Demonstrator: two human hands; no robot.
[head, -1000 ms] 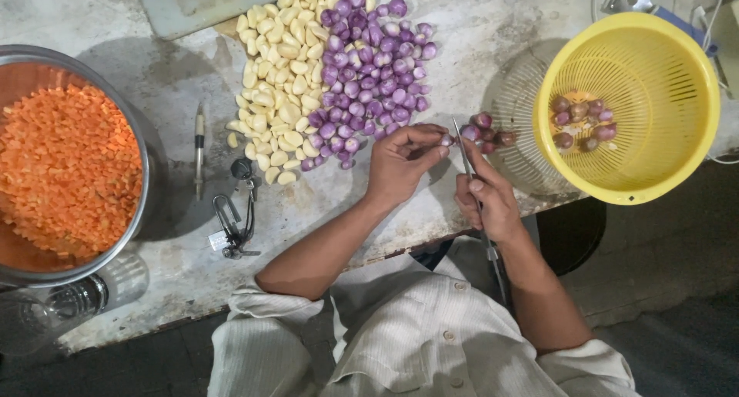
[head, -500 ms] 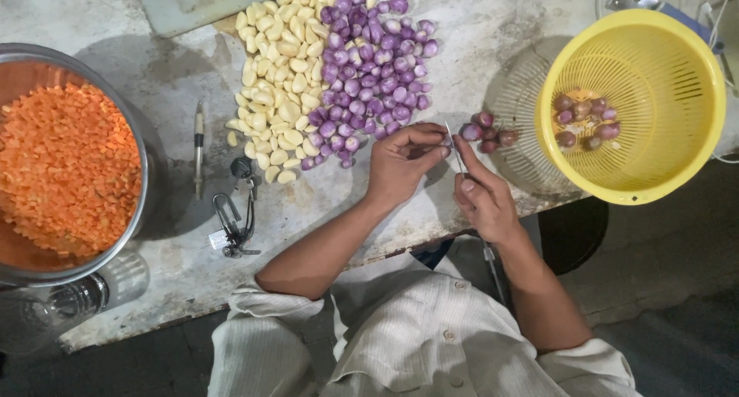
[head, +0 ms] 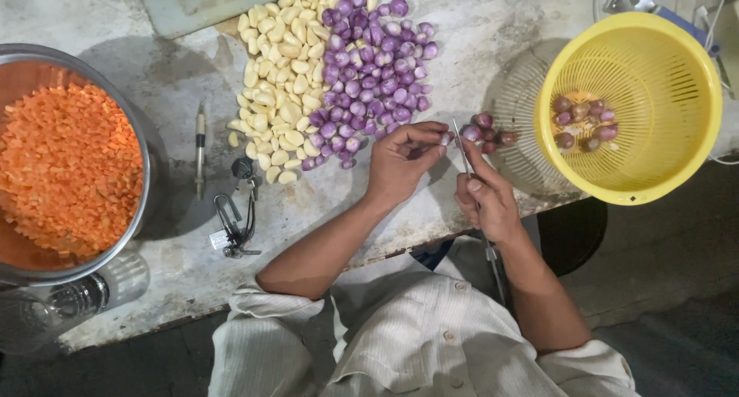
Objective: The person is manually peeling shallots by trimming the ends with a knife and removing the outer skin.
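While the left hand (head: 400,162) pinches a small shallot (head: 445,138) between closed fingertips, the right hand (head: 485,201) is closed around a knife (head: 464,152). Its thin blade runs away from the person, tip just beside the shallot; the handle passes back under the wrist. Both hands sit at the near edge of the stone counter (head: 138,28), between the peeled purple shallot pile (head: 369,66) and the yellow colander (head: 639,105). A few unpeeled shallots (head: 493,131) lie just beyond the blade tip.
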